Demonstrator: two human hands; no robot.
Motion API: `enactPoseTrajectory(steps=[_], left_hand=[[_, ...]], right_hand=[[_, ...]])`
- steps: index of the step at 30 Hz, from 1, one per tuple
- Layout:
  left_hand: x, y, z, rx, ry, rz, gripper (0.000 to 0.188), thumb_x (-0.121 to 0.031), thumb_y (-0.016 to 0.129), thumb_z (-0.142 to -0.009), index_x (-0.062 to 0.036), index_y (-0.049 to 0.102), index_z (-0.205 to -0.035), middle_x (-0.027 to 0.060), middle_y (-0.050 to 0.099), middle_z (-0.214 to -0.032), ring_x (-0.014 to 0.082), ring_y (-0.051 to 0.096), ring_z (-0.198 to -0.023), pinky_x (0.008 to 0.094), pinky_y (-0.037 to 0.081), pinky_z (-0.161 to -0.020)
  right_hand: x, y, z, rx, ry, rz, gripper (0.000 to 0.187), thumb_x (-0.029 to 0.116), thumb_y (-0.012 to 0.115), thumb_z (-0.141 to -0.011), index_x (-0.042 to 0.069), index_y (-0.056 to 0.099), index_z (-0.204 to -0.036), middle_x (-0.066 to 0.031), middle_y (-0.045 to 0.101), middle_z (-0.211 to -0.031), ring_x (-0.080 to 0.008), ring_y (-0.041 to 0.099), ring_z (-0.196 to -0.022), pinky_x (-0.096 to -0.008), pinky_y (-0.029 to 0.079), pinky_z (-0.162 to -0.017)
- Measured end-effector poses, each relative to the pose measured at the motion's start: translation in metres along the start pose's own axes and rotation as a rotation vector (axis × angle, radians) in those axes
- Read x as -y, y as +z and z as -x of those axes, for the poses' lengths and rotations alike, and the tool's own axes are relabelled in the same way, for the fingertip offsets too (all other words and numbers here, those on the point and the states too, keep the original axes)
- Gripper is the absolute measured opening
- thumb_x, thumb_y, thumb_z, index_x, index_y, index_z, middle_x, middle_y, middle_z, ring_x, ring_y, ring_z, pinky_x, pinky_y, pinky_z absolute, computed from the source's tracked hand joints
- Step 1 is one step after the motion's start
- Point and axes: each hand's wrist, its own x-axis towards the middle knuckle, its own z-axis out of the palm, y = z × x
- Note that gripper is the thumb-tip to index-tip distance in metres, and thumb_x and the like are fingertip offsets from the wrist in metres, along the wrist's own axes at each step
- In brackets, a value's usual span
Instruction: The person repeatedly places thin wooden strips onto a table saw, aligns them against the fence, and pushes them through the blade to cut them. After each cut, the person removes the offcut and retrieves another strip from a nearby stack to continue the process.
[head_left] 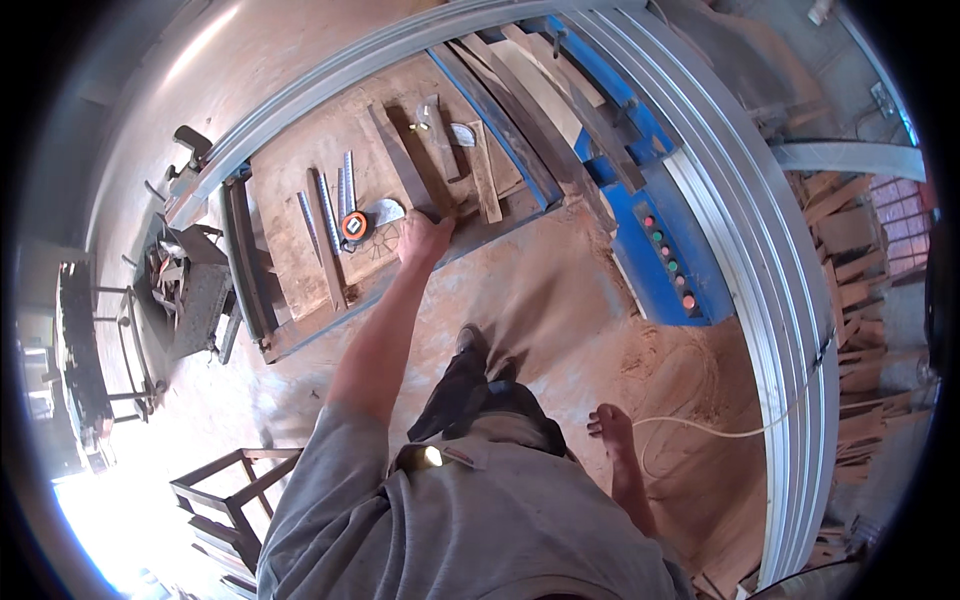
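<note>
My left hand (425, 238) reaches over the near edge of a low worktable, its fingers closed round the near end of a long dark wooden strip (398, 158). To its left on the tabletop lie an orange-and-black tape measure (355, 226), a metal rule (346, 180) and a thin wooden strip (328, 245). Just right of the held strip are a hand tool with a wooden body (437, 140) and a pale wood piece (486, 172). My right hand (612, 426) hangs low by my side, fingers loosely bent and apart, holding nothing.
A blue machine with a button panel (670, 262) stands to the right, planks (570, 85) on its bed. Curved-looking metal rails (755, 300) run past it. A pale hose (690, 422) crosses the dusty floor. Wood offcuts (855, 270) pile up at far right; a frame (235, 495) stands lower left.
</note>
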Motion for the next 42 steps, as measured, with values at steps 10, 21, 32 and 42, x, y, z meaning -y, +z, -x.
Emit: enactPoseTrajectory(steps=[10,21,32,42], left_hand=[[0.089,-0.052,0.121,0.369,0.206,1.367,0.039,-0.025,0.067,-0.089,0.0026,0.060,-0.116,0.0136,0.067,-0.104,0.0269,0.068,-0.094,0.0407,0.054,-0.088],[0.237,-0.159,0.296,-0.225,-0.156,1.480,0.034,-0.032,0.068,-0.092,-0.0035,0.055,-0.104,0.0066,0.061,-0.077,0.0176,0.064,-0.059,0.0323,0.054,-0.051],[0.556,-0.207,0.571,-0.996,-0.578,1.297,0.034,-0.031,0.071,-0.088,-0.0071,0.057,-0.109,0.0042,0.060,-0.077,0.0145,0.063,-0.058,0.0308,0.054,-0.049],[0.822,-0.245,0.823,-1.470,-1.107,0.733,0.058,-0.030,0.071,-0.086,0.0074,0.055,-0.127,0.0094,0.066,-0.075,0.0153,0.061,-0.053,0.0317,0.049,-0.044]], right_hand=[[0.032,0.005,-0.061,0.246,-0.051,0.353,0.033,0.031,0.055,-0.099,-0.001,0.064,-0.106,-0.0118,0.068,-0.094,-0.0189,0.067,-0.076,-0.0320,0.055,-0.064],[0.060,0.070,-0.103,0.308,-0.155,0.397,0.024,0.027,0.060,-0.098,0.006,0.056,-0.109,-0.0093,0.065,-0.083,-0.0186,0.063,-0.064,-0.0331,0.051,-0.052],[-0.074,0.157,0.010,0.708,0.018,0.830,0.035,0.032,0.045,-0.103,-0.001,0.053,-0.095,-0.0124,0.055,-0.078,-0.0246,0.056,-0.064,-0.0418,0.053,-0.060],[-0.128,0.212,0.122,1.022,-0.318,1.206,0.018,0.023,0.048,-0.099,0.006,0.052,-0.100,-0.0084,0.054,-0.080,-0.0205,0.056,-0.064,-0.0357,0.049,-0.057]])
